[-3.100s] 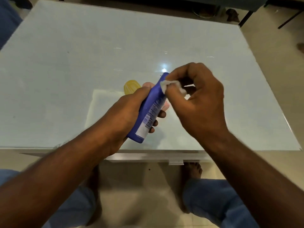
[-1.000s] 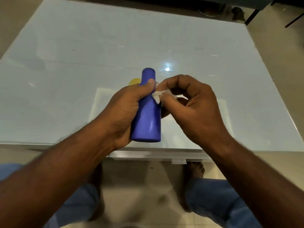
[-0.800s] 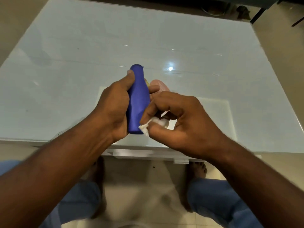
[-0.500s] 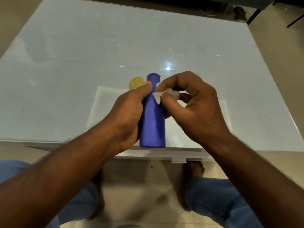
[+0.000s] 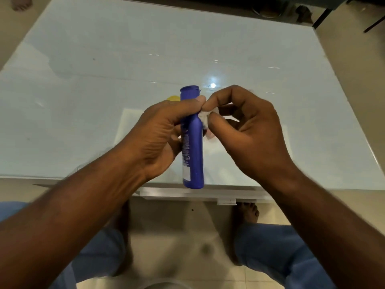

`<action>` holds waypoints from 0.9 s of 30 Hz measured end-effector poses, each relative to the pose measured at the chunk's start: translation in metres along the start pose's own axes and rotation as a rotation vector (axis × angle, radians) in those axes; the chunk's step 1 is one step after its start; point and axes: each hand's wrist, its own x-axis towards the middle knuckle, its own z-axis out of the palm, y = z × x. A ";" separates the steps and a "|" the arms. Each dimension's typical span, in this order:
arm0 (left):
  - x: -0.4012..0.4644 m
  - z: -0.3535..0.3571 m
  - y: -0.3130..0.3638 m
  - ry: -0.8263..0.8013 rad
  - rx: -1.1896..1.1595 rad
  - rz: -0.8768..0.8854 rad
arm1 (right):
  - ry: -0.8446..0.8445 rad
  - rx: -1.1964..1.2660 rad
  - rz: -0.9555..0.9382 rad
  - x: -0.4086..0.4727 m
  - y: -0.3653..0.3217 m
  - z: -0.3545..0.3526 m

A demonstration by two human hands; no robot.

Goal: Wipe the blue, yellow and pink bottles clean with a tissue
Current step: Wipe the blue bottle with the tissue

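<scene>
Counter (image 5: 104,80): pale glass, fills upper frame. Left hand (image 5: 158,134): fingers wrapped round blue bottle (image 5: 192,142), centre frame, cap up (label side leftward). Right hand (image 5: 250,132): pinches white tissue (image 5: 204,118) against the bottle's neck. Yellow bottle (image 5: 173,98): sliver behind left hand

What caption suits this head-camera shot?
Left hand holds a blue bottle upright while right hand rubs it with a tissue.

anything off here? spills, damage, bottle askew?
Nothing stands out. Left hand grips the blue bottle upright; right hand pinches the tissue against its upper side. No spill on the glass table.
</scene>
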 end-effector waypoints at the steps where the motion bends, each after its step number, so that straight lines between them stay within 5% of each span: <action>1: 0.001 0.000 0.001 0.023 0.024 0.022 | -0.021 0.014 -0.017 -0.001 -0.002 0.001; 9: 0.001 -0.006 0.002 0.155 0.110 0.006 | -0.208 -0.033 -0.135 -0.007 -0.006 0.004; 16: -0.003 0.006 -0.004 0.007 0.127 0.007 | -0.033 -0.069 -0.103 -0.004 0.000 0.007; 24: 0.008 -0.017 0.014 0.341 -0.098 0.150 | -0.293 -0.162 -0.216 -0.013 -0.007 0.010; 27: 0.003 -0.010 0.005 0.229 0.180 0.157 | -0.190 -0.153 -0.197 -0.011 -0.004 0.013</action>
